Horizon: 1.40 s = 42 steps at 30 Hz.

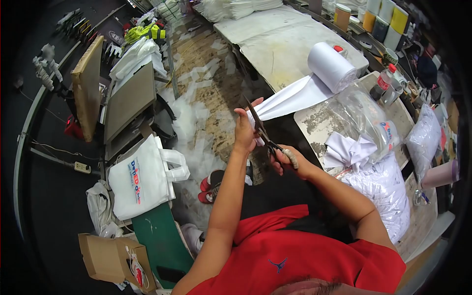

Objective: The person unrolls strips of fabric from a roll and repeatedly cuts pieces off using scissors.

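Clasps the loose end of smooth white fabric (290, 102) in the left grip (244, 129); grasps dark metal scissors (264, 133) in the right grip (286, 160), blades against the fabric. Has the rest wound into a thick cylindrical roll (332, 67) near the corner of a stained pale desk (275, 42). Has at right a bulging, glossy clear bag (386, 196) packed with white material, and a red-capped bottle (381, 83) containing dark liquid; at left, an open cardboard box (105, 258) holding a white-and-red item (137, 270).
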Each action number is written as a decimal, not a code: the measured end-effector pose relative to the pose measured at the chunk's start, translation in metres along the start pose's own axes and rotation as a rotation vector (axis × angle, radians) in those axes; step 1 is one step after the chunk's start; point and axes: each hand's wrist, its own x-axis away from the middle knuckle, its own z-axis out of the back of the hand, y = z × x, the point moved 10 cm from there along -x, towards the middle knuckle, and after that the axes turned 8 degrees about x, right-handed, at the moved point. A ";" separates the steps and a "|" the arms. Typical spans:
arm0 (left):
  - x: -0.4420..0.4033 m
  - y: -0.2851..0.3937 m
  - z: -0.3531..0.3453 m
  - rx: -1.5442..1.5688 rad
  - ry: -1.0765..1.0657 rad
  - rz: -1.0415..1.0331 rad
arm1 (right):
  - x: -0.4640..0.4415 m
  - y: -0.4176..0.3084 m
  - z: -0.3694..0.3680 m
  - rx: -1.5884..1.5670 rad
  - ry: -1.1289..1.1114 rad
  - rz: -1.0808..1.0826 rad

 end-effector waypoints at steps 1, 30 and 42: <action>-0.001 -0.002 0.001 0.001 -0.003 -0.001 | 0.000 0.000 0.002 0.002 0.002 0.001; -0.011 -0.043 0.052 -0.111 0.312 0.027 | -0.001 0.024 -0.001 -0.153 0.003 -0.090; -0.007 -0.035 0.048 0.015 0.305 0.054 | 0.002 0.010 0.004 -0.083 0.078 -0.168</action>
